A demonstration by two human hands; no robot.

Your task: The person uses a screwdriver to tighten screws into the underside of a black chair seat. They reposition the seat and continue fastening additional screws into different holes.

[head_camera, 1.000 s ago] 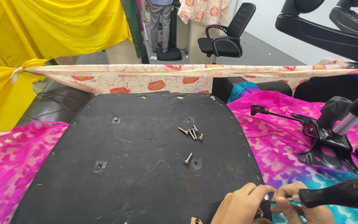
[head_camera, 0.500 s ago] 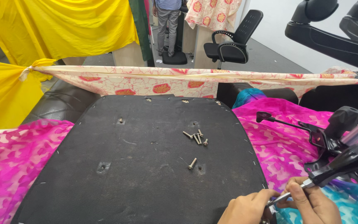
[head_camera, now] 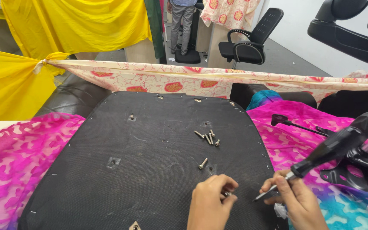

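Two hands work low in frame: left hand (head_camera: 209, 202) pinches a small silver screw (head_camera: 227, 194); right hand (head_camera: 292, 200) fingers grip a thin black-handled screwdriver (head_camera: 320, 155), tip pointing left toward it.

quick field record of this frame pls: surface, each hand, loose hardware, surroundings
surface: black upturned seat base on pink patterned cloth
left hand: pinching a small screw
right hand: holding a thin metal tool, tip pointing toward the left hand
loose hardware: cluster of screws, one single screw
right side: black chair mechanism
background: office chair, yellow cloth
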